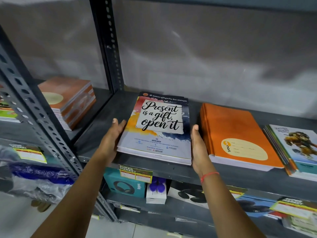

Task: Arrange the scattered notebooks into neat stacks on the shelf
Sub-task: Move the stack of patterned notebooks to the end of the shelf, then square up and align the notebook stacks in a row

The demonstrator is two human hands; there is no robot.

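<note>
Both grips flat and spread, not curled: left hand (114,134) pressed to the left edge of the notebook stack (158,127), right hand (197,148) pressed to its right edge, palms facing each other with the pile between. Reads as squaring-up, pushing the sides in so the covers line up; lower books at the front corner sit slightly out of line. Largest thing is the grey metal shelf (109,117), which carries everything; the stack sits on it near the front lip, left of centre in this bay. Just beside it on the right, apart from the right hand, lies an orange stack (238,134), fairly even. Further right a stack with a lion cover (295,148), its edges fanned, probably needs tidying next. Beyond the slotted upright (109,48), in the neighbouring bay, a rust-coloured stack (68,100) sits well apart. Lower shelf holds boxed goods: a teal headphone box (127,186) and a small white box (156,194) just beside it; contents not visible. Price tag (135,174) hangs on the shelf lip.
</note>
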